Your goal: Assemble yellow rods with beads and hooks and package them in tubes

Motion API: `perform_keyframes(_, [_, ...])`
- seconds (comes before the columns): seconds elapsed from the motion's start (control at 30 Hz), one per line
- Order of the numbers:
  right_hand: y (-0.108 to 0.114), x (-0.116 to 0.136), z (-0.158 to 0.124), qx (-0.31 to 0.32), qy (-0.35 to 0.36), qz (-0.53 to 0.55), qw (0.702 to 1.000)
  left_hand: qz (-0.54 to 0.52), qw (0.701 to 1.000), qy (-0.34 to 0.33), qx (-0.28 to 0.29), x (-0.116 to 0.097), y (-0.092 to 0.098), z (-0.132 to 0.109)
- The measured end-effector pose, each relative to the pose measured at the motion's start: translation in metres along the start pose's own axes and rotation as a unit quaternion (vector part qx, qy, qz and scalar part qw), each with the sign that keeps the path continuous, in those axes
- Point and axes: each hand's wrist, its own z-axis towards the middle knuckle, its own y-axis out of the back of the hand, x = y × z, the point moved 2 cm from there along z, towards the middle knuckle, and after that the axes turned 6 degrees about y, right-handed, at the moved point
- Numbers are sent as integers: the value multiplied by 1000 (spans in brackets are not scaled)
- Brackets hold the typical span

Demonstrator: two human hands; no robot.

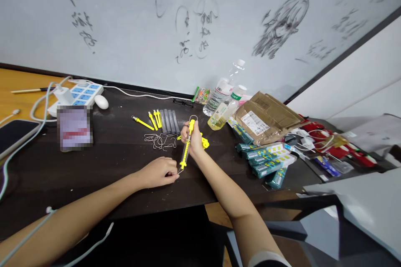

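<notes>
While right grip holds one spring scale, left grip one hook, four tubes

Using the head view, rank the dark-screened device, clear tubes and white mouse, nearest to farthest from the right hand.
1. Clear tubes, left of and beyond the right hand.
2. White mouse, farther left, beside the power strip.
3. Dark-screened device, at the picture's left edge.

The single view looks out from the person's head, facing forward and down across the table. It is wide and fairly close: the left hand and right hand fall near the middle, the table's front edge lies below them, and the whiteboard, farther off, spans the top.
</notes>
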Motion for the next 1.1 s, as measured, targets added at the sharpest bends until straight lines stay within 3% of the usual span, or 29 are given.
perform_keyframes(0.27, [-8, -3, -8, 24, -5, -2, 1000, 5, 998, 50, -26, 3, 4, 0])
perform_keyframes(0.53, [-9, -9, -13, 92, 27, -42, 995, -188, 960, 178, -106, 13, 8, 1])
perform_keyframes(0.7, [-9, -6, -13, 140, 10, -27, 990, -293, 928, 176, -149, 21, 5, 4])
perform_keyframes(0.93, [1, 1, -2, 43, 92, -32, 994, -343, 909, 175, -161, 25, 4, 3])
perform_keyframes(1.1, [-3, -8, -4, 119, 59, -85, 988, -349, 902, 171, -189, 27, 7, 3])
